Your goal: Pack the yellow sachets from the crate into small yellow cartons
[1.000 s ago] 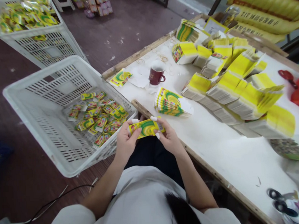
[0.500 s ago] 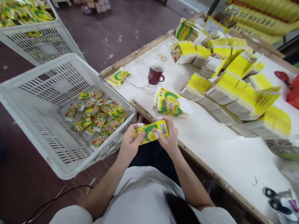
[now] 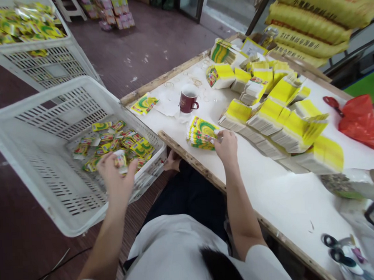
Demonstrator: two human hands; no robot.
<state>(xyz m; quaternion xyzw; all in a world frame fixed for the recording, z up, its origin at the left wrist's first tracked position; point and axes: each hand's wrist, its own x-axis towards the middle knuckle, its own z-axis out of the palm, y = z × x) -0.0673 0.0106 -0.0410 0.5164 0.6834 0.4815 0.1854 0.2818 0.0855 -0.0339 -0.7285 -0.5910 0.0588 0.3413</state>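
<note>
My left hand (image 3: 115,175) reaches over the white plastic crate (image 3: 59,192), thumb and fingers spread apart. A small yellow-and-white folded packet (image 3: 121,161) shows between them; it appears loose, clear of a firm grip. More folded packets (image 3: 143,146) lie in a heap on the crate's floor. Over the table, my right hand (image 3: 226,146) pinches the right end of a flat yellow-and-green printed wrapper at the top of a fanned stack of wrappers (image 3: 200,131). White coverings show on some fingertips.
A maroon mug (image 3: 188,99) stands behind the stack on the white wood-edged table (image 3: 255,186). Rows of bundled yellow wrappers (image 3: 276,114) fill its right side, near a red plastic bag (image 3: 361,118). Scissors (image 3: 337,249) lie at front right. A second full crate (image 3: 51,63) stands at far left.
Both hands held one folded yellow packet together at the table edge. Now they are apart: the left has moved out over the crate, the right forward onto the wrapper stack.
</note>
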